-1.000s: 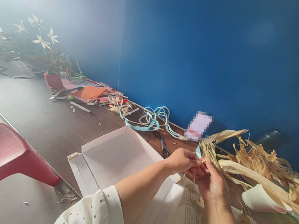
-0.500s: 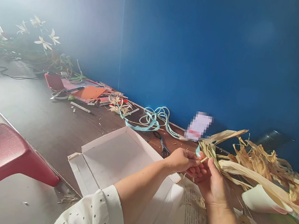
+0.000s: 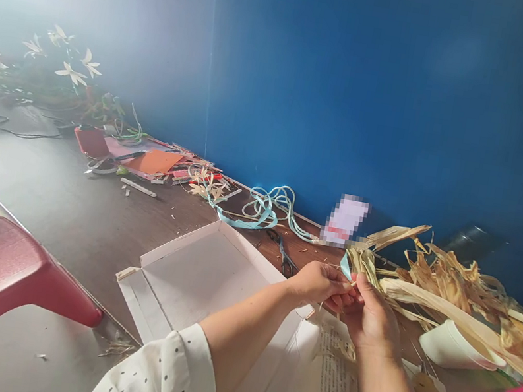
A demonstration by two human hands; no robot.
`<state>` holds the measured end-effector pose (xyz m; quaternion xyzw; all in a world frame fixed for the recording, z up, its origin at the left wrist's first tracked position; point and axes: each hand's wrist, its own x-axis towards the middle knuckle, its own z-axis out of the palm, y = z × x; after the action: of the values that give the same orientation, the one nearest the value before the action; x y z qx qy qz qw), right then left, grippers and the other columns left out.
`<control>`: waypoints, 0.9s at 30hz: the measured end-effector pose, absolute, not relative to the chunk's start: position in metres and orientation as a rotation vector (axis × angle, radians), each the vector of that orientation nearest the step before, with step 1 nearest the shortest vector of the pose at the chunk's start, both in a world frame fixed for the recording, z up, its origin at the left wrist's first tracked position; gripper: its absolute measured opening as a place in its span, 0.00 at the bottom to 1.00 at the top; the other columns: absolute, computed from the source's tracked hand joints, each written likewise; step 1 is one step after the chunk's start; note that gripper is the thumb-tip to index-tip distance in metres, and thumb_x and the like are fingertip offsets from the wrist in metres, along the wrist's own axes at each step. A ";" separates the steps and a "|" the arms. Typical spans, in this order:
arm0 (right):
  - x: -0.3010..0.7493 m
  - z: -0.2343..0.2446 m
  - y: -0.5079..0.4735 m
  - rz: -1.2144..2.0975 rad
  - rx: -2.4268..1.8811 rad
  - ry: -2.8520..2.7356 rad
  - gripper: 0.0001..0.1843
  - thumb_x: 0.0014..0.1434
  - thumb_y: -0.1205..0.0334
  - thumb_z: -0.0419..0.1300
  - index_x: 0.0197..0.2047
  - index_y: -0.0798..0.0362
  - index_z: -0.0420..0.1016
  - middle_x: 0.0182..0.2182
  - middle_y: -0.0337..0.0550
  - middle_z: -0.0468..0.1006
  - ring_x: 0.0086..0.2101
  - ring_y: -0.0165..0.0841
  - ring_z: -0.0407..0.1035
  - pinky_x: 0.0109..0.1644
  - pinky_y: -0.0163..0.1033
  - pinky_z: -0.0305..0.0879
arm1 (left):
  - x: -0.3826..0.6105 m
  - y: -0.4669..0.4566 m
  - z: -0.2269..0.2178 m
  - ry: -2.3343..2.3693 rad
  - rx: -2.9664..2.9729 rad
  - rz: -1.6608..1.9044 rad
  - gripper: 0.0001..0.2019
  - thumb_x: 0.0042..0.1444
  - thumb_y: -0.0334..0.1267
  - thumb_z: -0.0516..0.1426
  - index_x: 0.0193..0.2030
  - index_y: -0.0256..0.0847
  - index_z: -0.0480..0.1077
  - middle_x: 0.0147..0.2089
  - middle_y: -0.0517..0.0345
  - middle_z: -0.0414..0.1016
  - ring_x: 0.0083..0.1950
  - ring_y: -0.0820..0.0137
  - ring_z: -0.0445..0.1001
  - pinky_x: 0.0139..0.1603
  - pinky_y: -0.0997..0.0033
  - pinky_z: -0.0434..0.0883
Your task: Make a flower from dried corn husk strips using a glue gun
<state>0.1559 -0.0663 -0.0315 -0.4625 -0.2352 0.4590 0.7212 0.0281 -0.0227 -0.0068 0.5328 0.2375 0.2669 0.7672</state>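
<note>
My left hand (image 3: 320, 282) and my right hand (image 3: 374, 318) meet above the table, right of the cardboard box tray. Between their closed fingertips is a thin pale strip (image 3: 353, 282), narrow like a strip of dried husk; most of it is hidden by the fingers. Just behind the hands lie dried corn husks (image 3: 365, 264) and a bit of light blue ribbon (image 3: 345, 264). Dark-handled scissors (image 3: 286, 262) rest on the table left of my left hand. Under my wrists is a printed sheet (image 3: 328, 381).
The white cardboard box tray (image 3: 199, 266) lies open in front. A pale cup (image 3: 459, 346) tips on its side at right, near more husks (image 3: 472, 281). Light blue cord (image 3: 284, 210), husk flowers (image 3: 206, 185) and coloured paper (image 3: 154, 161) line the blue partition (image 3: 359, 92). A red stool (image 3: 2, 273) stands left.
My right thumb has shifted slightly left and closed in toward the left fingertips. The whole view has moved a little; the other things stay put.
</note>
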 end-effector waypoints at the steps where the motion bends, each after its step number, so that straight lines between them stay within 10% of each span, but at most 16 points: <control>1: 0.155 -0.030 -0.067 1.012 -1.022 -0.523 0.07 0.48 0.55 0.69 0.24 0.46 0.77 0.19 0.37 0.72 0.19 0.29 0.65 0.22 0.37 0.65 | 0.028 -0.023 -0.006 0.516 1.151 0.580 0.12 0.50 0.44 0.63 0.30 0.34 0.76 0.23 0.63 0.68 0.22 0.80 0.66 0.29 0.74 0.70; 27: 0.164 -0.036 -0.066 1.171 -1.039 -0.526 0.20 0.51 0.37 0.61 0.31 0.45 0.77 0.23 0.38 0.76 0.20 0.31 0.68 0.26 0.42 0.70 | 0.025 -0.022 -0.003 0.578 1.329 0.607 0.12 0.57 0.40 0.55 0.31 0.35 0.75 0.25 0.60 0.71 0.22 0.79 0.64 0.26 0.77 0.63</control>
<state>0.1636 -0.0658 -0.0359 -0.4623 -0.2343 0.5214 0.6779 0.0247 -0.0216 -0.0029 0.5982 0.2601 0.2732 0.7070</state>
